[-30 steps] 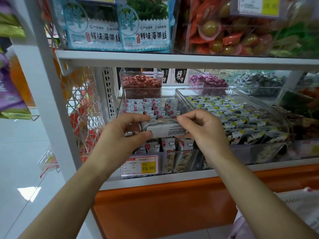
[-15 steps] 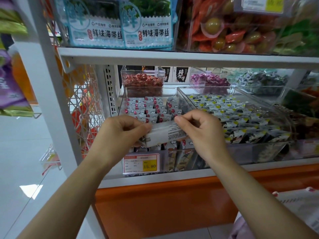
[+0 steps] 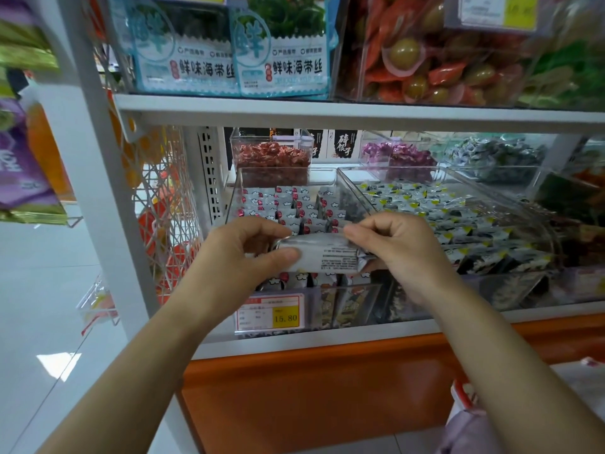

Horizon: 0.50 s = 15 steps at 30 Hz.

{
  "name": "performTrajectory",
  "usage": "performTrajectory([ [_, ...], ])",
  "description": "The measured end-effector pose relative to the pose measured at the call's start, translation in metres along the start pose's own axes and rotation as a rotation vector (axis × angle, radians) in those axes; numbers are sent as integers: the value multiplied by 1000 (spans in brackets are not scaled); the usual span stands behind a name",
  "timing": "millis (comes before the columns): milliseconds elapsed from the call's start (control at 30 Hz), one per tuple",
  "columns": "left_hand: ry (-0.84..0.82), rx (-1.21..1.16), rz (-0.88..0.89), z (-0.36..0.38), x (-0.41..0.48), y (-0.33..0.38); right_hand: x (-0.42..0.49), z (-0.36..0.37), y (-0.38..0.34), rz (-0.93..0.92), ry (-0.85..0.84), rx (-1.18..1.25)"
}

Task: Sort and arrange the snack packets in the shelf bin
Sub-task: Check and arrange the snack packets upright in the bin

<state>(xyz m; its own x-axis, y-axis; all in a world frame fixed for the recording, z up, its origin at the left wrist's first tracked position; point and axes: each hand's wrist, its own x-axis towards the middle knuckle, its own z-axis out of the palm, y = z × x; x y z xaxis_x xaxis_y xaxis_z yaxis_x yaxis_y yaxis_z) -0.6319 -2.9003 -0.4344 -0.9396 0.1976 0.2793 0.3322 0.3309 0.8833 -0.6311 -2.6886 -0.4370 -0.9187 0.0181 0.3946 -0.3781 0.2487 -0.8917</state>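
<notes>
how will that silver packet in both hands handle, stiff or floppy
The silver packet probably keeps its shape: it spans the left hand and right hand without sagging. Its glossy foil looks slippery. It seems light, pinched only at its ends.

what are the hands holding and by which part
One silver packet, held at both ends: the left hand grips its left end with the thumb on the front, and the right hand pinches its right end.
</notes>
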Motion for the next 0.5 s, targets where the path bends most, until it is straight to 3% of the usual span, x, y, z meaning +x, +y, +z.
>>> performTrajectory([
  [200, 64, -34, 13, 5, 2, -2, -1, 2, 4, -26, 9, 50],
  [300, 164, -128, -2, 5, 5, -2, -3, 5, 1, -19, -107, 137],
  [367, 202, -176, 5, 4, 7, -2, -2, 8, 1, -92, -143, 11],
  [500, 191, -123, 11, 9, 10, -5, 0, 15, 0, -182, 11, -38],
])
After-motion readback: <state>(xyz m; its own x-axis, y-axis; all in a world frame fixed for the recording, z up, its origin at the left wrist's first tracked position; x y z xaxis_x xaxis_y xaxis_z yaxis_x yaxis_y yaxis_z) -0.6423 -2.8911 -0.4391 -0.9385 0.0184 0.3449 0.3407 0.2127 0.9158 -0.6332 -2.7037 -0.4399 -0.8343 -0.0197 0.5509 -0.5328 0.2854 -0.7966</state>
